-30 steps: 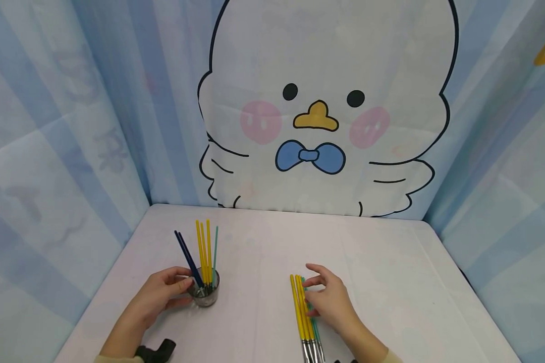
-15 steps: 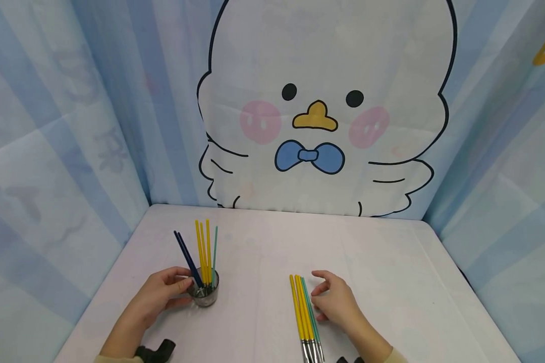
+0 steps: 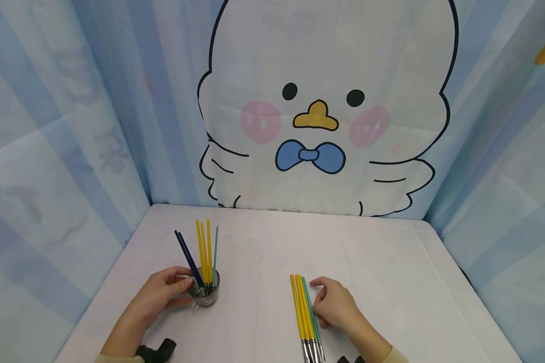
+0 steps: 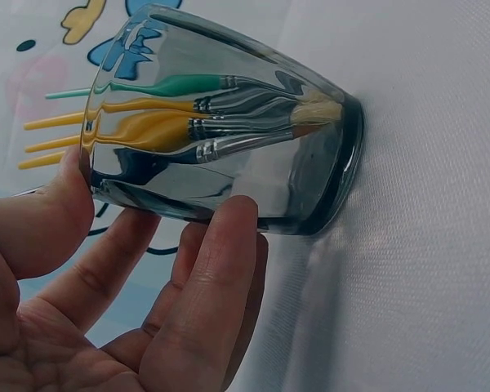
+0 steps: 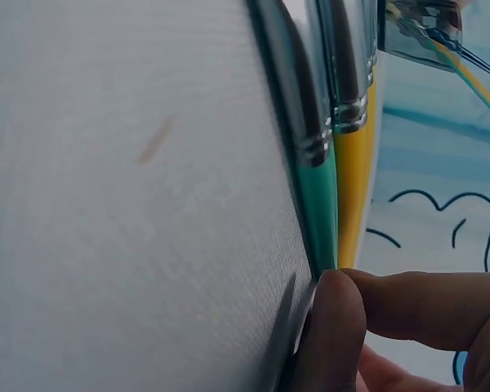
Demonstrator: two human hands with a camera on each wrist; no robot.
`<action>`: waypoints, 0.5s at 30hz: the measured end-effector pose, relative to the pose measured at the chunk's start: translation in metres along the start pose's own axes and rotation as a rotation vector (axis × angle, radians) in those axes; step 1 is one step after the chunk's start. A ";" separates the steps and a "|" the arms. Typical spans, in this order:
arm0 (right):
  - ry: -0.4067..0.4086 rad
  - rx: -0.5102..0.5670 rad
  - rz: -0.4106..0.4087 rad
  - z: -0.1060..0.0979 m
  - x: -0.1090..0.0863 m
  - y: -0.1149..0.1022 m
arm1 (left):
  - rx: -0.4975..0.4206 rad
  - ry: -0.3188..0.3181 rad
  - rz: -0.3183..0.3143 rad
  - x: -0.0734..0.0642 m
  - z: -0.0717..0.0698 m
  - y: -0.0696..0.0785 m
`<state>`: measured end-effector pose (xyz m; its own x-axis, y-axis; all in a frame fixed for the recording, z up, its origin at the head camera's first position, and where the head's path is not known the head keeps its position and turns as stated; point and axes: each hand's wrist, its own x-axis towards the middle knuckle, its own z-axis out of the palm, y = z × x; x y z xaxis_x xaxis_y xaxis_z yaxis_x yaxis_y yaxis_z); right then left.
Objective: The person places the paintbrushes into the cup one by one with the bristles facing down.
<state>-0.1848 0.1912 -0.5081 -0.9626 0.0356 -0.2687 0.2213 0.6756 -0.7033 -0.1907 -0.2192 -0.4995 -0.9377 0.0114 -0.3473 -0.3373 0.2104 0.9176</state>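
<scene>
On the left of the table, my left hand [image 3: 165, 290] holds a small clear glass [image 3: 205, 298] from its near left side. The left wrist view shows the thumb at the rim of the glass [image 4: 310, 188] and the fingers along its wall. Inside stand two dark blue, three yellow and one teal paintbrush [image 3: 215, 247], bristles down. Right of centre, several yellow paintbrushes [image 3: 296, 307] and teal paintbrushes [image 3: 312, 312] lie side by side, bristles toward me. My right hand [image 3: 338, 305] rests along their right side, loosely bent, its fingertips right at the teal handle [image 5: 317, 216].
A white cloth covers the table [image 3: 254, 252]. Patterned blue and white curtains [image 3: 63, 166] surround it on the left, right and back, with a cartoon bird on the back one. A black strap piece [image 3: 156, 351] sits at my left wrist.
My right hand has moved from over the lying paintbrushes to their right side and slightly toward me, its fingers drawn in. The left hand and the glass have stayed in place.
</scene>
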 end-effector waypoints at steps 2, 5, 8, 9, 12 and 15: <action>-0.002 -0.011 -0.005 0.001 0.000 0.000 | 0.001 0.001 -0.002 0.000 0.000 0.000; -0.003 -0.024 -0.004 0.002 0.001 -0.001 | 0.001 0.001 -0.003 0.000 0.000 0.000; -0.001 -0.046 -0.009 0.002 0.002 -0.001 | 0.000 -0.002 -0.003 0.000 0.000 0.000; 0.000 -0.051 -0.011 0.002 0.002 -0.001 | 0.001 -0.002 -0.003 0.000 0.000 0.000; 0.010 -0.065 -0.015 0.003 0.003 -0.001 | 0.003 -0.001 -0.006 0.001 0.000 0.000; 0.026 -0.070 -0.009 0.004 0.004 -0.002 | 0.002 0.000 -0.010 0.002 0.000 -0.001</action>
<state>-0.1883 0.1868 -0.5107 -0.9684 0.0484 -0.2448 0.2025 0.7257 -0.6576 -0.1924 -0.2196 -0.5008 -0.9341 0.0094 -0.3569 -0.3469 0.2123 0.9136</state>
